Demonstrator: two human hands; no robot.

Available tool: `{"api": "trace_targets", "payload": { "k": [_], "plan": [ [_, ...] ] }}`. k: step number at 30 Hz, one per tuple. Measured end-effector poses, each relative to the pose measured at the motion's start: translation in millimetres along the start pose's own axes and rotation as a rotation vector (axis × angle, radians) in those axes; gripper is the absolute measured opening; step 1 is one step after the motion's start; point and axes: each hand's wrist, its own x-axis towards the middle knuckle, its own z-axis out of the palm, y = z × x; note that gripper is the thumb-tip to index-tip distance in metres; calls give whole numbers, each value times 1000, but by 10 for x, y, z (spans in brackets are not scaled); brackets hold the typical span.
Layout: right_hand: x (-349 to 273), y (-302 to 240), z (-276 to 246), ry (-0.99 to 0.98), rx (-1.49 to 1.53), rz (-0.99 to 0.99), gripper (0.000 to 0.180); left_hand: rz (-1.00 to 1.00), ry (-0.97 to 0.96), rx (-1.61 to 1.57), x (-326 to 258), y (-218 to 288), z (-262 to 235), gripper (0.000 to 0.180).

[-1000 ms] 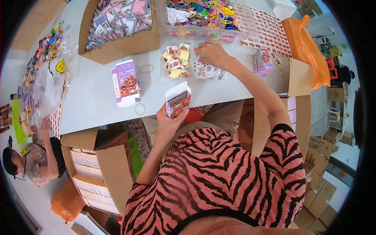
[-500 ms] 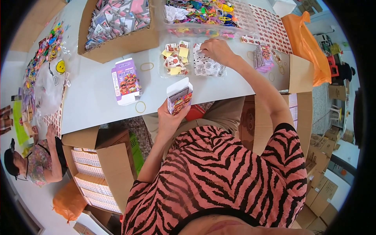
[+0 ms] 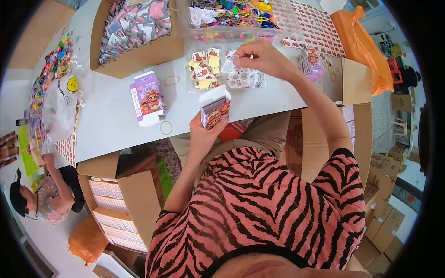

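Observation:
My left hand (image 3: 204, 132) holds a small open printed carton (image 3: 214, 111) upright at the table's near edge, flap up. My right hand (image 3: 259, 58) is raised over the table, pinching a small white packet (image 3: 230, 64) above a pile of clear-wrapped white packets (image 3: 243, 78). Beside that pile lies a heap of sticker cards in red and yellow (image 3: 204, 72). A second purple carton (image 3: 147, 98) lies flat on the table to the left, with rubber bands (image 3: 166, 127) near it.
A cardboard box of packets (image 3: 134, 32) and a clear tub of colourful items (image 3: 236, 14) stand at the back. An orange bag (image 3: 361, 46) lies right. Cardboard boxes (image 3: 120, 199) stand below the table. Another person (image 3: 41, 199) sits at lower left.
My right hand has lifted from the white packet pile with a packet pinched in it. My left hand with the open carton has stayed near the table edge.

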Motion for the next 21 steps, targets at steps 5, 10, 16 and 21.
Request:
{"api": "trace_targets", "payload": {
  "k": [5, 10, 16, 21],
  "plan": [
    [-227, -368, 130, -31, 102, -199, 11, 15, -38, 45, 97, 71, 67, 33],
    [-261, -454, 265, 6, -311, -456, 7, 23, -47, 74, 124, 83, 93, 32],
    [-249, -491, 324, 13, -366, -547, 12, 7, -29, 118, 125, 84, 92, 31],
    [-210, -488, 310, 11, -361, -566, 12, -16, -76, 98, 144, 134, 105, 31]
  ]
}}
